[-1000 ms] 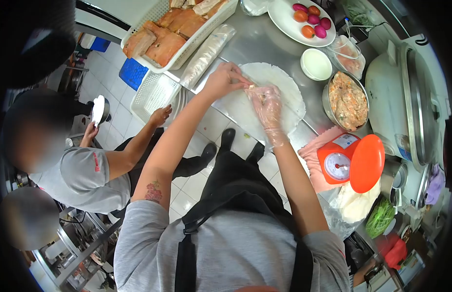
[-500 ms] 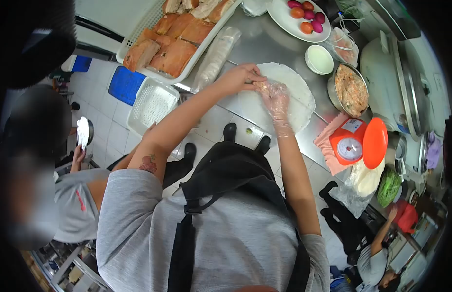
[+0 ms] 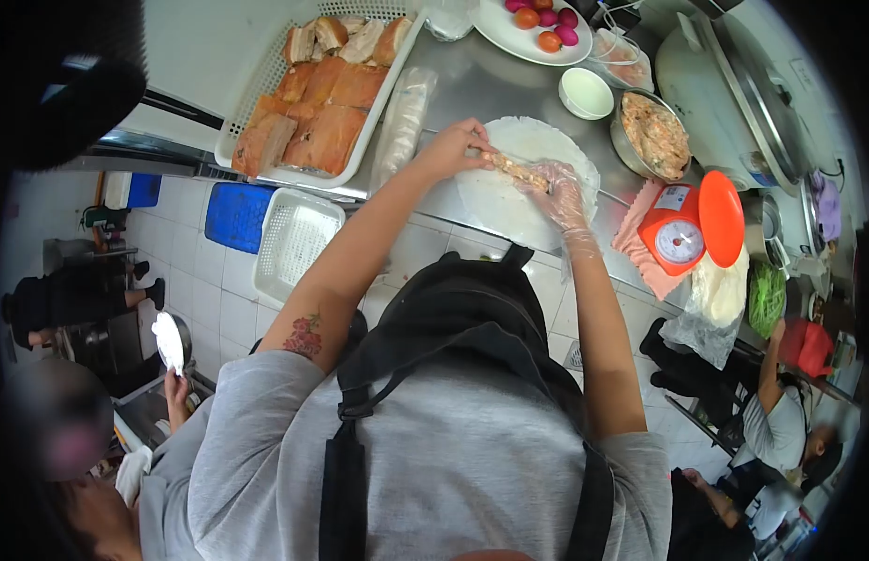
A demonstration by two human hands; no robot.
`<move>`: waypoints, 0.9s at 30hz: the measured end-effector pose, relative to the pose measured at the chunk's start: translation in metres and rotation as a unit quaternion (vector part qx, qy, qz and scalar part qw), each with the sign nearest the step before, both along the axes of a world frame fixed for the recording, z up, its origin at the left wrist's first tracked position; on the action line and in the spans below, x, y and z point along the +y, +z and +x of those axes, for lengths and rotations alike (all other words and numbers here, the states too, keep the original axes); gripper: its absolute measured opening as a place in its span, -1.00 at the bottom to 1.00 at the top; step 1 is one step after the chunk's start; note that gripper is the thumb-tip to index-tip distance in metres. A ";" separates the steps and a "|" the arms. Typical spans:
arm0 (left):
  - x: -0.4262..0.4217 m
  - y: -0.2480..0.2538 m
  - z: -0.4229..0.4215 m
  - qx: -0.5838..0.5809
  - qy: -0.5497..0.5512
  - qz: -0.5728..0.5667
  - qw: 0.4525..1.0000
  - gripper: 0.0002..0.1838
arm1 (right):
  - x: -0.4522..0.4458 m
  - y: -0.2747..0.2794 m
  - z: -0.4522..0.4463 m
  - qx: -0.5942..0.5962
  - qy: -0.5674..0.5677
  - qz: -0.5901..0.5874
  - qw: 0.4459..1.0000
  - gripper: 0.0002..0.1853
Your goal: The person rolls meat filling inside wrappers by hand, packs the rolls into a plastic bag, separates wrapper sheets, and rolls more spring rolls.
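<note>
A round white sheet of wrapper [image 3: 523, 136] lies flat on the steel counter. Across it runs a strip of pinkish meat filling [image 3: 517, 171]. My bare left hand [image 3: 458, 150] pinches the strip's left end with fingertips together. At the opposite end, my right hand [image 3: 558, 194], in a clear plastic glove, curls its fingers onto the filling. To the right stands a metal bowl [image 3: 651, 138] heaped with similar filling.
A white basket [image 3: 397, 70] of roast pork and a plastic-wrapped roll [image 3: 402, 122] lie left. Behind are a plate [image 3: 495, 28] of red and orange eggs and a small bowl [image 3: 586, 93]. An orange scale [image 3: 676, 234] stands right. Co-workers are on both sides.
My hands were close together over the wrapper; now they are farther apart, the right one moved right and down. The filling strip between them has come into sight. The view has shifted slightly.
</note>
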State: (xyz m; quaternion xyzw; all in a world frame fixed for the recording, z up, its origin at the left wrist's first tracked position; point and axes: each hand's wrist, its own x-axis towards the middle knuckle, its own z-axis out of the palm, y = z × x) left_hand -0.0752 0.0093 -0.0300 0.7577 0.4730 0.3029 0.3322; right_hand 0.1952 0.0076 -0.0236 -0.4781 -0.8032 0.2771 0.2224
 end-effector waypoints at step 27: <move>-0.006 -0.006 0.004 -0.097 0.046 -0.035 0.994 -0.61 | 0.013 -0.018 -0.050 0.013 0.039 0.036 0.998 -0.57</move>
